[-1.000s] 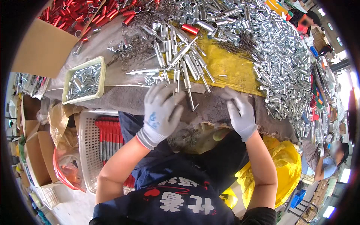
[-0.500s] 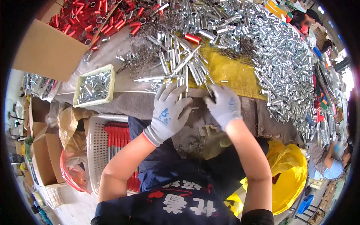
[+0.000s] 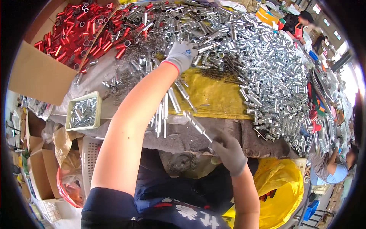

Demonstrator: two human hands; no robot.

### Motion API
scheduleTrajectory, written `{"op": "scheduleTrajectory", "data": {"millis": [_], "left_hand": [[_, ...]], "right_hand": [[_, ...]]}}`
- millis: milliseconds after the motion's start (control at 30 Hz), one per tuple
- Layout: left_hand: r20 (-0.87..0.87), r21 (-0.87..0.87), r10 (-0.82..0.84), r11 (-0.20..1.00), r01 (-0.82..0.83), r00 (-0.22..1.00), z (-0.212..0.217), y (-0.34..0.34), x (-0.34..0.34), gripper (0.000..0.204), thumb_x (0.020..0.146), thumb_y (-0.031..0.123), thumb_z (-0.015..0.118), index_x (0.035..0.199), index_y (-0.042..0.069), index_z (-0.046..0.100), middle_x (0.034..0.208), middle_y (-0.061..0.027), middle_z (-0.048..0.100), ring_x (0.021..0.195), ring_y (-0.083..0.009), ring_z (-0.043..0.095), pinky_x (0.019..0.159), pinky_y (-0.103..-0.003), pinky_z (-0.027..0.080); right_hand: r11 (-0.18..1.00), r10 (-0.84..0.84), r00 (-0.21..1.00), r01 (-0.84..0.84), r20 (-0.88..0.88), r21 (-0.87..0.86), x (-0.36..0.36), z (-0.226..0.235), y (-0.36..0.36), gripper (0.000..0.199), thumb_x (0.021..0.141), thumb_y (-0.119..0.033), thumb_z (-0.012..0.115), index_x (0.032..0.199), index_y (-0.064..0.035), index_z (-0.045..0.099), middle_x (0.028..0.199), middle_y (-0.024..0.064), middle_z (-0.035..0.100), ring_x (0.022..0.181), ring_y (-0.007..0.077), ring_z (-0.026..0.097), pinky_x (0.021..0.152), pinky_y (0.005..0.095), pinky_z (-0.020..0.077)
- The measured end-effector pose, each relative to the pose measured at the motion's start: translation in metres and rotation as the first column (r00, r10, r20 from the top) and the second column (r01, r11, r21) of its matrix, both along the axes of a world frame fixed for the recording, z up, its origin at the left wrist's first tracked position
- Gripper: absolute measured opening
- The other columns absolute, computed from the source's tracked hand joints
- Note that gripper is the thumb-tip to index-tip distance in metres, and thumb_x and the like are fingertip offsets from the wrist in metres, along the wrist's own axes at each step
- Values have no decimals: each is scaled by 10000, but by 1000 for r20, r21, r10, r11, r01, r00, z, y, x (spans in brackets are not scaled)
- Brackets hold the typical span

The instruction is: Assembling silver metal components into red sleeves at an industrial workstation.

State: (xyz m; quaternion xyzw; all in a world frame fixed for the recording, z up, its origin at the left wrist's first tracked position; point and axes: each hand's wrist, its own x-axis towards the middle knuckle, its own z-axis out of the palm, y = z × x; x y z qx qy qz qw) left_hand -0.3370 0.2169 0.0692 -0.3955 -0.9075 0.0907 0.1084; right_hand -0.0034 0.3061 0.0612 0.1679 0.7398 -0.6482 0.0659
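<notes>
My left hand point(image 3: 180, 56), in a grey-white work glove, reaches far into the pile of silver metal tubes point(image 3: 207, 47) at the back of the table. Its fingertips are lost among the tubes, so their grip does not show. Close to the table's front edge, my right hand point(image 3: 230, 152), also gloved, is closed around the thin end of a silver metal rod with a thicker sleeve point(image 3: 196, 123). The rod points up and left, away from me. Several similar rods point(image 3: 162, 116) lie beneath my left forearm, their ends over the front edge.
Red tubes point(image 3: 72, 32) fill a cardboard box point(image 3: 40, 74) at far left. A cream tray point(image 3: 98, 110) of small silver pins sits left. Dark springs point(image 3: 225, 70) lie by a yellow cloth point(image 3: 213, 95); small silver parts point(image 3: 278, 80) heap up right. A yellow bag point(image 3: 282, 206) stands lower right.
My left hand has moved from the rods at the front edge far forward into the tube pile. The right hand has drawn back toward me, now with a rod in it.
</notes>
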Motion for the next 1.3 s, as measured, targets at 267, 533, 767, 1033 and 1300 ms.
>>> {"op": "scheduleTrajectory", "data": {"millis": [267, 533, 767, 1033, 1300], "left_hand": [[278, 642, 13, 741, -196, 961, 21, -33, 52, 414, 852, 326, 658, 1196, 106, 587, 1185, -129, 604, 1129, -256, 558, 1003, -375, 421], [639, 767, -294, 312, -560, 711, 4, -97, 73, 364, 905, 149, 573, 1241, 55, 470, 933, -71, 587, 715, -166, 554, 633, -310, 466], [405, 751, -247, 639, -166, 880, 23, -144, 210, 155, 891, 46, 502, 1044, 24, 496, 906, -116, 538, 803, -203, 525, 748, -325, 451], [621, 746, -411, 571, -343, 668, -23, -168, 327, 353, 737, -11, 638, 1085, 21, 586, 869, -142, 614, 776, -269, 606, 742, -343, 479], [551, 743, -601, 669, -13, 579, -38, -150, 359, 291, 685, 126, 729, 937, 69, 596, 791, -101, 602, 742, -313, 620, 640, -379, 495]], "right_hand": [[919, -306, 952, 297, 5, -258, 61, -21, 20, 256, 956, -101, 481, 1128, 38, 610, 952, 36, 636, 862, 95, 569, 784, 230, 457], [858, -407, 913, 378, -11, -349, 57, -22, 2, 310, 978, -213, 485, 1135, 19, 616, 990, 58, 645, 932, 122, 557, 845, 270, 451], [788, -562, 807, 456, -182, -414, 98, -3, -5, 240, 980, -166, 484, 1073, 11, 617, 864, 35, 619, 785, 70, 548, 736, 220, 455], [972, -55, 916, 140, -396, 188, 120, 6, -42, 183, 920, -41, 501, 1003, 7, 657, 826, 82, 624, 698, 127, 583, 646, 261, 486], [658, 617, 752, -331, -233, 676, 107, 5, -59, 255, 825, -137, 611, 1080, -116, 611, 903, 115, 645, 809, 298, 630, 687, 375, 512]]}}
